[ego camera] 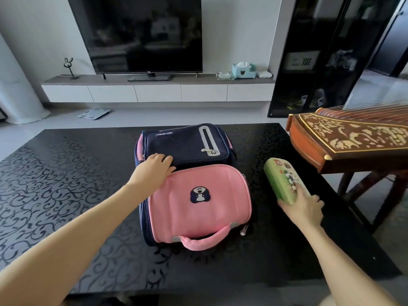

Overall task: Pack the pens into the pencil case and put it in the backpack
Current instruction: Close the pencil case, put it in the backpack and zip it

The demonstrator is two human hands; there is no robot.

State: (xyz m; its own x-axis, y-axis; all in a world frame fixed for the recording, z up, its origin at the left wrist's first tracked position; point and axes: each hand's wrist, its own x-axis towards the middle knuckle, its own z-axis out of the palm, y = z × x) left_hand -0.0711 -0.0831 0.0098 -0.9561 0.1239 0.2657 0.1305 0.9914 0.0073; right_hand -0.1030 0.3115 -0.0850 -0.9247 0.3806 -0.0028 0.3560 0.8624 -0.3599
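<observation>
Right hand (303,207): fingers curled round the near end of the green pencil case (283,180).
Pencil case: closed, just right of the backpack (194,195), not touching it.
Backpack: pink and navy, lying flat mid-table (66,173).
Left hand (154,167): relaxed fingers resting on the backpack's far left, holding nothing.
Far right: wooden zither (353,138).

Left arm extended forward, forearm bare. Left hand (154,166) palm down, fingers relaxed, slightly spread, resting on backpack (198,217). Right arm extended forward-right. Right hand (302,206) curled, thumb on left side, fingers on right, gripping near end of pencil case (280,177)
</observation>
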